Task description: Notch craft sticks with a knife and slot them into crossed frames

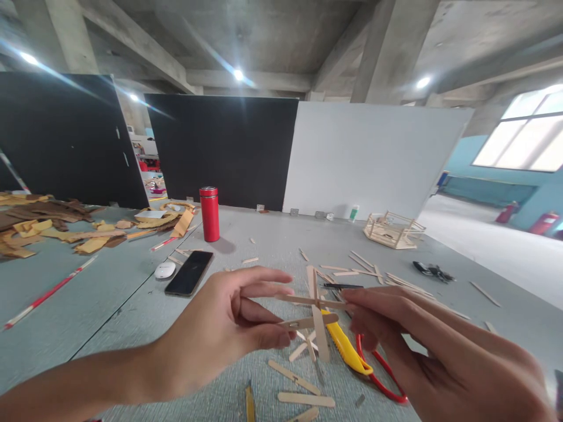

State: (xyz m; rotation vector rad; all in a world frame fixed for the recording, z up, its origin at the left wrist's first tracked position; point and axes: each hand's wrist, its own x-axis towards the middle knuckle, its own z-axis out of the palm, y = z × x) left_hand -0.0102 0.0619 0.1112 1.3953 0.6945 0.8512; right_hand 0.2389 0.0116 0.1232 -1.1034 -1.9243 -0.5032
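My left hand (237, 310) pinches a notched craft stick (310, 322) by its end, between thumb and fingers. From the other side, my right hand (422, 334) has its fingertips closed on the end of crossed craft sticks (322, 337), one running level and one crossing it away from me. The left stick's far end overlaps the crossing stick; whether they are joined I cannot tell. Under the hands lie a yellow utility knife (345, 346) and red-handled scissors (389, 381), partly covered by my right hand. Below, a notched stick (294, 377) and a plain stick (307, 400) lie on the table.
A red flask (210, 214), a phone (189, 274) and a white round case (165, 270) stand or lie at left. Farther right are a small stick-built frame (393, 230), keys (433, 271) and loose sticks (409, 285). Torn brown paper (48, 220) covers the far left.
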